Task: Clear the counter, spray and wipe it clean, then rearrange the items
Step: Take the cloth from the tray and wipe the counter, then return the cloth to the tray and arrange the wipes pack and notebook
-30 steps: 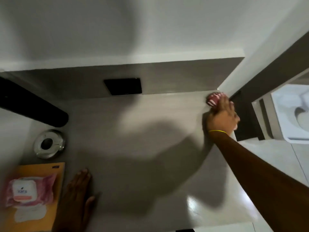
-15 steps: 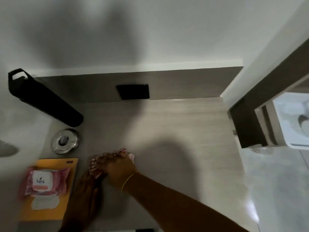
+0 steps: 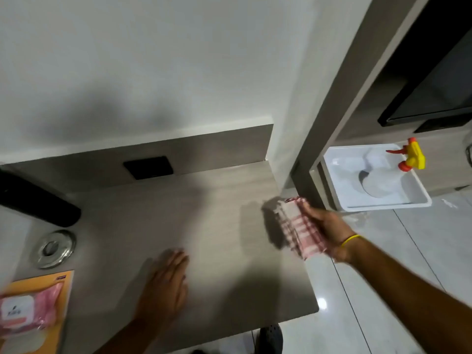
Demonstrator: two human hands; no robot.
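From the head camera, the right hand (image 3: pixel 329 232) is closed around a folded pink and white cloth (image 3: pixel 297 227), held at the right edge of the grey surface (image 3: pixel 204 221). The left hand (image 3: pixel 166 284) lies flat and open on the near middle of the surface, holding nothing. Most of the surface is bare, so the clearing part looks done. The wiping looks like it is in the middle or close to the end, but I cannot tell if any spots are still wet or dirty. At the far left lies a black bottle (image 3: pixel 35 200), with a round silver dish (image 3: pixel 52 249) just near it. In the near left corner a pink pack of wipes (image 3: pixel 28 310) sits on an orange envelope (image 3: pixel 61 297). Off the surface to the right, on the floor, a white tub (image 3: pixel 419 195) holds a spray bottle with a yellow and orange top (image 3: pixel 411 157). I think what is left is to finish the wipe and then put the things back in neat places
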